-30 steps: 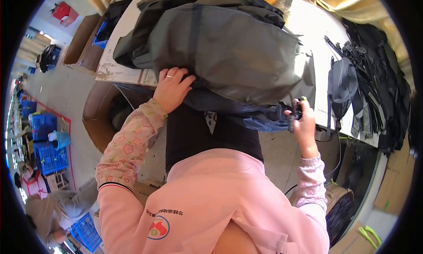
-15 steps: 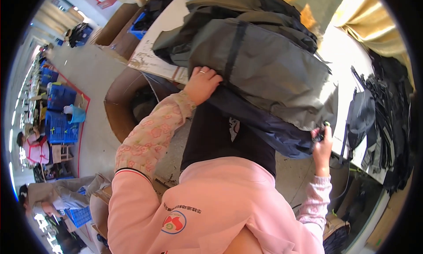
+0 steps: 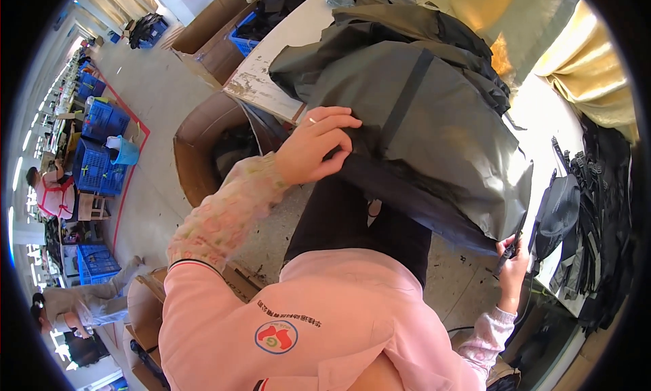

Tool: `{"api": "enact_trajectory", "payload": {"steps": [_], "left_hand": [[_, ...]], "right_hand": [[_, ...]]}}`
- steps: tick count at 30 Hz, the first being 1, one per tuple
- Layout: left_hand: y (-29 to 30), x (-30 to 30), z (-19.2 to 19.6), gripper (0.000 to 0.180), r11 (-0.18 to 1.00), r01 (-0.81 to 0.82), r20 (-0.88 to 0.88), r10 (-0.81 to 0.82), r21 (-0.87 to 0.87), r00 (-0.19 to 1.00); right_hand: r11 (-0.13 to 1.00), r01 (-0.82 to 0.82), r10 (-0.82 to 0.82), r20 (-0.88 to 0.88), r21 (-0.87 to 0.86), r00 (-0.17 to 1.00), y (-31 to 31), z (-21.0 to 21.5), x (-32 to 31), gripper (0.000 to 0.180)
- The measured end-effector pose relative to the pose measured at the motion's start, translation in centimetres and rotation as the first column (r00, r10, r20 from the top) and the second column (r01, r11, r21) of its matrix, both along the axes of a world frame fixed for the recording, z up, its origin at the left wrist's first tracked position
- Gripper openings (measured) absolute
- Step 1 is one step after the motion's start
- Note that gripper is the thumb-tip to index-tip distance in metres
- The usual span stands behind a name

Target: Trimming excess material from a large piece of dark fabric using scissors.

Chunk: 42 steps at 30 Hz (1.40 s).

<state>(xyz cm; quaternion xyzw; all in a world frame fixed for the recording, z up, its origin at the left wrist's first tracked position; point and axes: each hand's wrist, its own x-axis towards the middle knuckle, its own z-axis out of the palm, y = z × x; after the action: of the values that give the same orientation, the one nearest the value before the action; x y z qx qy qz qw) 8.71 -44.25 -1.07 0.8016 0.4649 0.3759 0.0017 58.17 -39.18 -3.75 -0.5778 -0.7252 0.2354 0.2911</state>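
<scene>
A large dark grey-green fabric piece with a black strip across it drapes over the near edge of the table, its darker underside hanging above my lap. My left hand, a ring on one finger, is closed with thumb and fingertips pinched at the fabric's near left edge. At the near right corner my right hand is closed round a small black tool, whose upper end lies along the fabric edge. Its exact kind is hard to make out.
More dark fabric lies heaped on the white table. Black straps with buckles lie at the right. An open cardboard box stands on the floor at the left. Blue crates and two other people are farther left.
My view has shifted, so the scene sits lower and farther right. My left hand has rolled and its fingers have lifted from flat on the fabric. My right hand stays at the corner.
</scene>
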Motion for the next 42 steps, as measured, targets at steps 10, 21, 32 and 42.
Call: {"api": "enact_trajectory", "payload": {"steps": [10,21,32,42], "left_hand": [[-3.9,2.2,4.9,0.011,0.905,0.158,0.532,0.085,-0.395,0.842],[-2.8,4.2,3.7,0.028,0.641,0.554,0.734,0.022,-0.531,0.678],[-2.6,4.9,2.4,0.022,0.588,0.641,0.862,0.231,-0.494,0.452],[-2.6,5.5,2.9,0.019,0.592,0.614,0.832,0.195,-0.522,0.519]], "right_hand": [[0.874,-0.481,0.471,-0.350,0.064,0.810,-1.4,7.9,-16.8,0.031],[0.835,-0.548,0.472,-0.450,-0.048,0.758,-1.3,9.2,-23.6,0.023],[0.714,-0.671,0.531,0.470,0.201,0.705,1.6,10.6,-18.3,0.054],[0.711,-0.690,0.576,0.453,0.131,0.680,1.1,11.0,-18.8,0.053]]}}
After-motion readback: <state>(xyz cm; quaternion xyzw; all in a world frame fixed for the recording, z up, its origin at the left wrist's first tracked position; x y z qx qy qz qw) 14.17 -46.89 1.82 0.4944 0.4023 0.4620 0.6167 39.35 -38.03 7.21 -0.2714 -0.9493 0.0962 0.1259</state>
